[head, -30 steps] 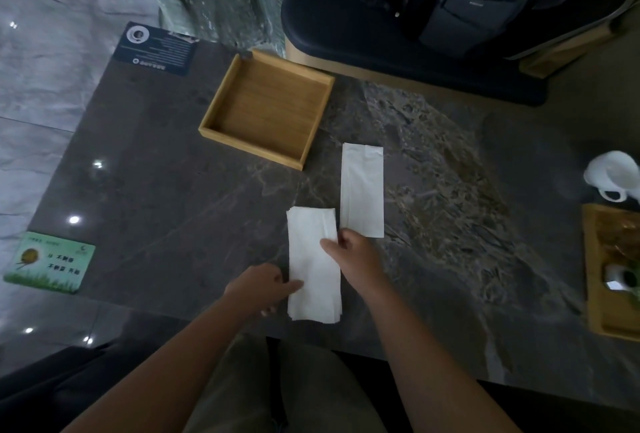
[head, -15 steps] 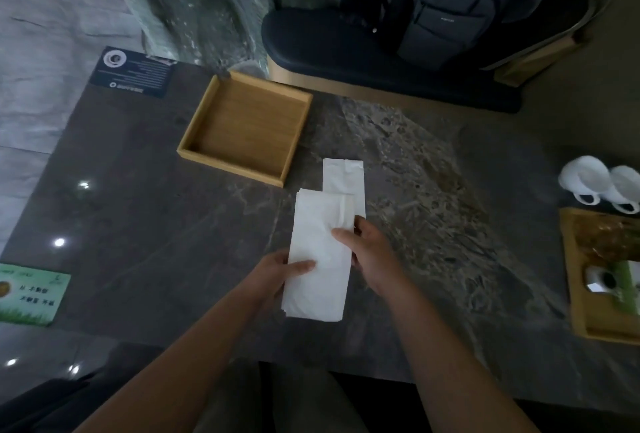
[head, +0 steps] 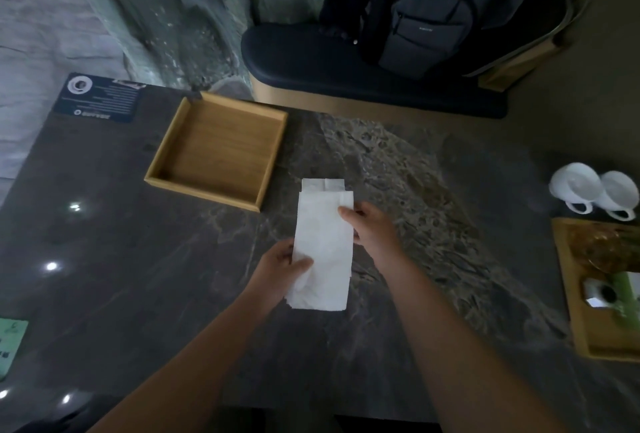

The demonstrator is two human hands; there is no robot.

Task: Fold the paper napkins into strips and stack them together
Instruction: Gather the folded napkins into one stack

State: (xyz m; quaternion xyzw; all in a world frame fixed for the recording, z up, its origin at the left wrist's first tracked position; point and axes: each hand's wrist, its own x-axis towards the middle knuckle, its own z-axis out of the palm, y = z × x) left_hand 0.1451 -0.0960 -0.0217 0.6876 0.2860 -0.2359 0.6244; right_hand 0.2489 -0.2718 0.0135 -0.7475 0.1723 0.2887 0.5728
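Napkin strip (head: 323, 242), white, long and faintly crumpled, is covering most of a second strip (head: 322, 184) on the dark marble table (head: 138, 259). Left hand (head: 282, 268) is pinching its lower left edge; right hand (head: 372, 230) is pinching its upper right edge between thumb and fingers.

Single view: head cam, wide-angle, pitched forward and down.
Looks from above the near edge of the table (head: 138, 259), close in. Napkin (head: 322, 242) at frame centre, tray (head: 202, 192) at 11 o'clock, cups (head: 594, 190) at 3, backpack (head: 426, 27) at 1, beyond the table's far edge.
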